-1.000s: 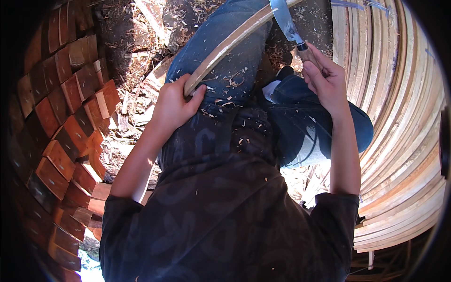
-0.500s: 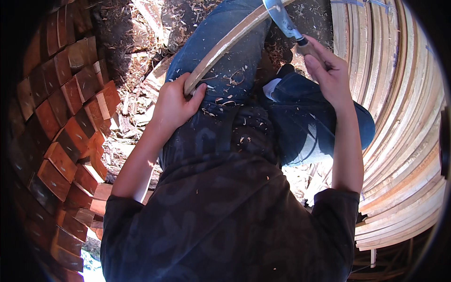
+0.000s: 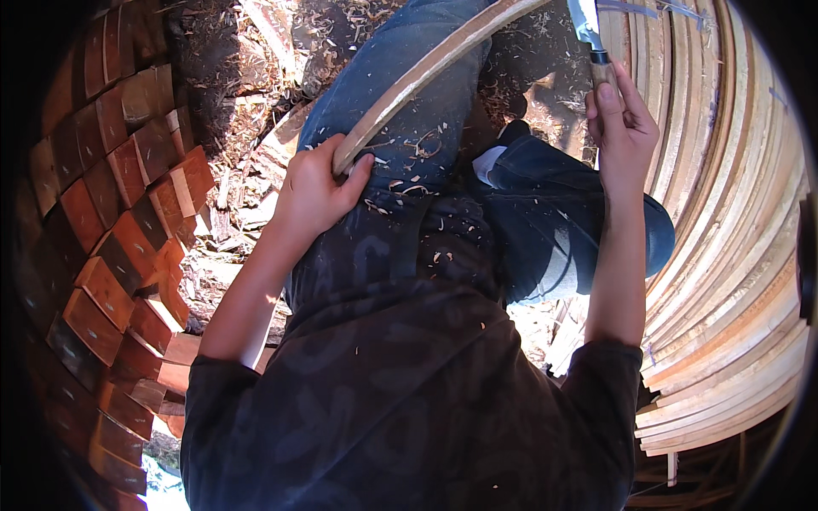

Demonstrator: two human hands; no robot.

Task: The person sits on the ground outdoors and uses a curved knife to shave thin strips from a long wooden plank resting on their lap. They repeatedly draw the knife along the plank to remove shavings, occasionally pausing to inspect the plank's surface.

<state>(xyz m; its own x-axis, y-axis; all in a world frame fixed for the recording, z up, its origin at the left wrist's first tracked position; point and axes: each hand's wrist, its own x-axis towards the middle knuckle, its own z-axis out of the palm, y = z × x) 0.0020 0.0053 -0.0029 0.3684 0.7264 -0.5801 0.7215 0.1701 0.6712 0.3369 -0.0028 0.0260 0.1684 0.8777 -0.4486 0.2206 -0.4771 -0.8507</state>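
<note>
Wooden strip (image 3: 430,66): over thigh (image 3: 362,81), seemingly for support | Left hand (image 3: 319,187): fingers gripping strip's near end, probably steadying | Right hand (image 3: 625,140): fingers closed around knife (image 3: 600,57), right of strip

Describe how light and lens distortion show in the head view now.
Head view: the knife blade shines pale at the top edge; the dark shirt shows little detail; a patch at lower left is washed out; the stacked wooden strips look bowed, perhaps partly from the fisheye; corners fall to black.
</note>
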